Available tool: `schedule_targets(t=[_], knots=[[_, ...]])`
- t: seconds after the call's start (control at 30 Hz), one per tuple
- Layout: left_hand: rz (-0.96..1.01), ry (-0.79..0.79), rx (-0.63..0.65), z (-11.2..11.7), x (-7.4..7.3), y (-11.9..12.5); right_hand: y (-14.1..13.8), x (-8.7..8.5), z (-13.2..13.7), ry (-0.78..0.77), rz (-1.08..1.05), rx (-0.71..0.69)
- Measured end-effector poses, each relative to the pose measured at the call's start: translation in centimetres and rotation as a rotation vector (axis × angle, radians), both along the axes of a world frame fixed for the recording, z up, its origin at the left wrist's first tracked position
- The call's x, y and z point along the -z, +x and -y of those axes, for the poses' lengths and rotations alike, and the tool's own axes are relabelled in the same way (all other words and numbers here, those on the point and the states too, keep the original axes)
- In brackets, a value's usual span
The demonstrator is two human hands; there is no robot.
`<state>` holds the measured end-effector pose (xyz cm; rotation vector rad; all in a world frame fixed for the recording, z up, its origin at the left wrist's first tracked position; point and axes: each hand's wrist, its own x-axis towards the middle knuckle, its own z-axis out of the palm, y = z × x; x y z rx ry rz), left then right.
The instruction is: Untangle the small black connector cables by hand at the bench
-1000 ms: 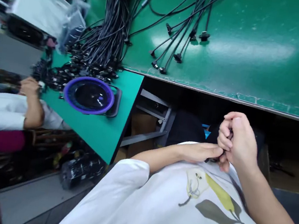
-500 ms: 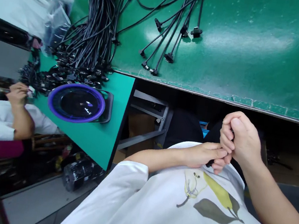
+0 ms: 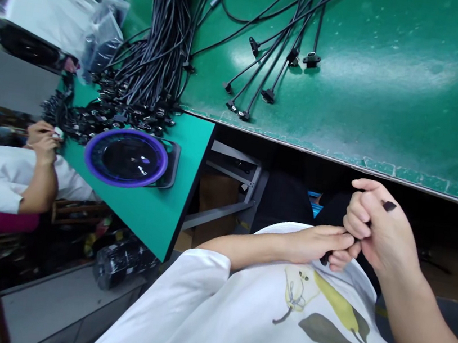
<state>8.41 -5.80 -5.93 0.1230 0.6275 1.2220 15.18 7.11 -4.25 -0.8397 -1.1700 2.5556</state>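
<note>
Both my hands meet in my lap, below the front edge of the green table (image 3: pixel 392 103). My right hand (image 3: pixel 378 229) is curled shut around a small black part; a tip of it shows near my thumb. My left hand (image 3: pixel 316 243) lies with its fingers together, pinching at the same spot under my right fingers, where a bit of black shows. What exactly the black piece is I cannot make out. My white shirt (image 3: pixel 275 325) with a pear print fills the lower view.
A thick bundle of black cables (image 3: pixel 161 48) and several loose cable ends with connectors (image 3: pixel 266 86) lie on the table. A purple-rimmed round lamp or magnifier (image 3: pixel 126 157) sits on the teal bench at left, where another person's hands (image 3: pixel 41 139) work.
My right hand has turned slightly outward, so a black tip now shows by the thumb. The view shifted a little; the hands stay together in my lap.
</note>
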Motion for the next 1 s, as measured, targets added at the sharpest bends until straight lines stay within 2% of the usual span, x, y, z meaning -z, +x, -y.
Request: schedule_targets(t=[0.07,0.17,0.23,0.3,0.4,0.5,0.57,0.6,0.63,0.7,0.77,0.8,0.83,0.9,0.93,1.0], knots=[[0.128,-0.031,0.018,-0.2,-0.5,0.2,-0.4,-0.7,-0.2,-0.101,-0.078,0.005],[0.245,-0.068,0.024,-0.2,-0.8,0.1,-0.3,-1.3,-0.5,-0.101,-0.153,-0.023],[0.243,-0.074,0.001,-0.1,-0.6,0.1,-0.1,-1.4,-0.6,-0.093,-0.156,-0.028],[0.225,-0.096,-0.019,-0.1,-0.3,0.0,0.0,-1.4,-0.7,-0.088,-0.156,-0.038],[0.303,-0.142,0.020,-0.4,-0.2,-0.1,0.0,-0.9,-0.8,-0.081,-0.183,-0.080],[0.371,-0.164,0.031,-1.2,-0.8,-0.4,-0.1,-0.2,-1.4,-0.092,-0.216,-0.104],[0.298,-0.163,0.014,-1.6,-1.4,-0.6,0.3,0.0,-2.3,-0.017,-0.225,-0.083],[0.199,-0.151,-0.003,-1.7,-1.7,-0.9,0.6,-0.2,-3.0,0.111,-0.220,-0.053],[0.046,-0.129,-0.010,-1.8,-2.0,-1.1,1.1,-0.5,-3.7,0.320,-0.212,-0.014],[-0.413,-0.059,0.027,-1.8,-2.6,-1.9,2.3,-1.5,-5.3,0.925,-0.229,0.018],[-0.990,0.057,0.123,-1.8,-3.0,-2.7,3.5,-2.5,-6.3,1.532,-0.298,-0.117],[-1.259,0.131,0.188,-1.9,-3.0,-3.0,4.0,-2.8,-6.5,1.745,-0.314,-0.238],[-1.486,0.207,0.246,-2.0,-3.0,-3.3,4.5,-2.9,-6.5,1.881,-0.295,-0.372],[-1.769,0.343,0.322,-2.4,-3.0,-3.7,5.1,-2.6,-6.2,1.971,-0.145,-0.597],[-1.818,0.388,0.350,-2.7,-2.9,-3.7,5.3,-2.3,-6.0,1.970,-0.063,-0.671],[-1.781,0.427,0.379,-3.3,-3.1,-3.8,5.6,-1.8,-5.6,1.951,0.009,-0.781]])
